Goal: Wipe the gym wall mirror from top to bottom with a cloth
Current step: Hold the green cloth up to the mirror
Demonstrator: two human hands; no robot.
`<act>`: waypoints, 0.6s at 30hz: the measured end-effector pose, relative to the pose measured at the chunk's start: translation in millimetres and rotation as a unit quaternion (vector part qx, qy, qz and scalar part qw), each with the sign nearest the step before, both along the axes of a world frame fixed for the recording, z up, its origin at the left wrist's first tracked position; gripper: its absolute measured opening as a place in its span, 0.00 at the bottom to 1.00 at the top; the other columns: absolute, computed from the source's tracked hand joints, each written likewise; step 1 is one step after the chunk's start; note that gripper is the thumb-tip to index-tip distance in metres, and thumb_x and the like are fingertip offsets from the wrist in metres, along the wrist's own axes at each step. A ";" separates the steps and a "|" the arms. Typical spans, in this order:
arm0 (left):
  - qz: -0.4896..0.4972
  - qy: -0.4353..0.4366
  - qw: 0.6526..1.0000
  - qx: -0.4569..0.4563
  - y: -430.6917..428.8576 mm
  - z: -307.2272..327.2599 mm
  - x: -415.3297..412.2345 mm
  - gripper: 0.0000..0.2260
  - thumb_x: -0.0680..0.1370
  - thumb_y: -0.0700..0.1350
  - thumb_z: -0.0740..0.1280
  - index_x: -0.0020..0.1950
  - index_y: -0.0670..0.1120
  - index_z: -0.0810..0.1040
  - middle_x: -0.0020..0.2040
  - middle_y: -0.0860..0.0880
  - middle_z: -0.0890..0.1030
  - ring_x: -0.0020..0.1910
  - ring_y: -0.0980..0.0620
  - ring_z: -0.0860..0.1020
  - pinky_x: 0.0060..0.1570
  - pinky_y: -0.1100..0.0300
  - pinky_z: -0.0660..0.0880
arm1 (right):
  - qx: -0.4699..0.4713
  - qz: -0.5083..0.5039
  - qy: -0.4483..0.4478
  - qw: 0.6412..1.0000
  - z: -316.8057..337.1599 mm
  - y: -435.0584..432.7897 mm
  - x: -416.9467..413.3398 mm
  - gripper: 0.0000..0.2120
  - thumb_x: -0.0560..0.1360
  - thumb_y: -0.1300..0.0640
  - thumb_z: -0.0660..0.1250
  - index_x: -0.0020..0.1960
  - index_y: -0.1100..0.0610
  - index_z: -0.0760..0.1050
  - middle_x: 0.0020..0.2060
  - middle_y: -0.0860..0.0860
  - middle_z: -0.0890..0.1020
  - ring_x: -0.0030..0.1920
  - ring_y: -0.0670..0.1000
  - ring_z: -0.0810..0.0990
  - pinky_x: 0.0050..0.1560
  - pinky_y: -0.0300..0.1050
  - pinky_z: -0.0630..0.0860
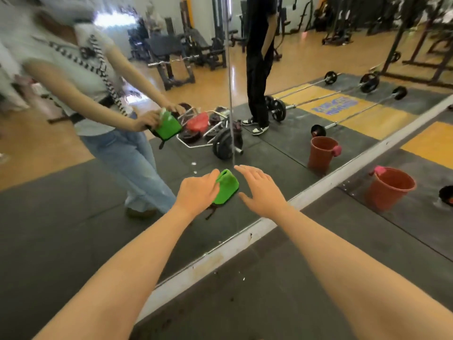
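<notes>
The wall mirror (282, 148) fills the upper part of the head view, with its pale bottom edge (245, 239) running diagonally. My left hand (198, 192) grips a folded green cloth (226, 186) in front of the lower glass. My right hand (261, 190) hovers just to the right of the cloth, fingers straight and spread, holding nothing. The glass reflects me holding the green cloth in both hands.
A brown bucket (389, 187) with a pink rag (378, 170) on its rim stands on the dark floor mat (318, 278) to the right, near the mirror's base. The reflection shows a standing person in black, barbells, weight plates and gym machines behind me.
</notes>
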State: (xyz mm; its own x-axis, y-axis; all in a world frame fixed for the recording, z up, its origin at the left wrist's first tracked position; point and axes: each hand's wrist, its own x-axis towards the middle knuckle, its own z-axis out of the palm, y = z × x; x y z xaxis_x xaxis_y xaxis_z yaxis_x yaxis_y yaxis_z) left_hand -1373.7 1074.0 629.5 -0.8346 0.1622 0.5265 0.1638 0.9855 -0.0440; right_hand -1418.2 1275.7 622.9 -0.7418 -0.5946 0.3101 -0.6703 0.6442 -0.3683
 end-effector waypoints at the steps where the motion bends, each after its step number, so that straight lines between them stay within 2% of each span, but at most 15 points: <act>1: -0.002 0.014 1.000 0.002 -2.5 12.9 -17.5 0.08 0.76 0.47 0.58 0.48 0.45 0.73 0.27 0.48 0.76 0.20 0.43 0.74 0.18 0.59 0.65 | -0.022 0.014 -0.002 1.000 12.6 -7.3 -19.5 0.33 0.76 0.57 0.69 0.78 0.55 0.61 0.73 0.52 0.68 0.74 0.54 0.64 0.70 0.45 0.59; 5: -0.012 0.080 0.997 -0.009 -6.9 80.3 -76.0 0.15 0.76 0.48 0.58 0.49 0.42 0.80 0.27 0.49 0.77 0.20 0.46 0.75 0.18 0.62 0.63 | -0.117 0.055 -0.046 0.991 69.7 -31.4 -90.4 0.30 0.76 0.57 0.71 0.75 0.56 0.65 0.68 0.54 0.74 0.69 0.55 0.70 0.66 0.48 0.67; 8: 0.000 0.127 0.992 -0.018 -8.4 142.4 -110.6 0.16 0.76 0.49 0.59 0.52 0.41 0.81 0.27 0.48 0.77 0.20 0.47 0.75 0.21 0.65 0.59 | -0.197 0.082 -0.069 0.975 126.1 -44.3 -137.9 0.21 0.77 0.57 0.70 0.68 0.56 0.71 0.58 0.53 0.79 0.60 0.54 0.76 0.60 0.55 0.74; 9: 0.008 0.142 0.990 -0.015 -9.3 161.5 -121.1 0.16 0.76 0.49 0.59 0.54 0.42 0.80 0.27 0.48 0.78 0.21 0.46 0.76 0.21 0.64 0.61 | -0.226 0.093 -0.073 0.967 143.9 -47.8 -152.0 0.17 0.77 0.57 0.70 0.64 0.56 0.73 0.54 0.52 0.80 0.56 0.54 0.78 0.58 0.55 0.75; 11: 0.028 0.173 0.984 -0.006 -11.4 200.9 -138.8 0.16 0.76 0.51 0.59 0.54 0.42 0.79 0.27 0.46 0.79 0.23 0.43 0.77 0.21 0.59 0.67 | -0.270 0.119 -0.070 0.953 182.4 -55.4 -176.0 0.10 0.77 0.57 0.70 0.57 0.57 0.76 0.47 0.50 0.81 0.50 0.52 0.79 0.54 0.53 0.77; 13: 0.047 0.209 0.977 -0.010 -13.0 238.2 -152.0 0.16 0.77 0.51 0.60 0.54 0.42 0.79 0.28 0.45 0.79 0.24 0.42 0.78 0.22 0.59 0.68 | -0.308 0.152 -0.050 0.938 218.6 -63.0 -195.9 0.03 0.76 0.57 0.71 0.48 0.54 0.77 0.40 0.48 0.80 0.43 0.47 0.79 0.47 0.48 0.77; 16: 0.081 0.257 0.963 -0.003 -12.2 293.6 -166.0 0.14 0.78 0.48 0.64 0.58 0.41 0.78 0.34 0.44 0.81 0.29 0.41 0.80 0.28 0.59 0.68 | -0.350 0.193 -0.009 0.917 278.7 -71.9 -215.2 0.14 0.76 0.59 0.70 0.39 0.44 0.70 0.33 0.41 0.74 0.35 0.35 0.74 0.37 0.32 0.69; 18: 0.106 0.266 0.958 0.003 -11.7 329.5 -175.4 0.13 0.80 0.48 0.64 0.60 0.42 0.76 0.40 0.44 0.82 0.37 0.41 0.80 0.32 0.58 0.69 | -0.363 0.215 0.022 0.906 315.3 -76.0 -227.8 0.17 0.77 0.58 0.70 0.38 0.42 0.67 0.33 0.40 0.72 0.34 0.34 0.73 0.35 0.30 0.67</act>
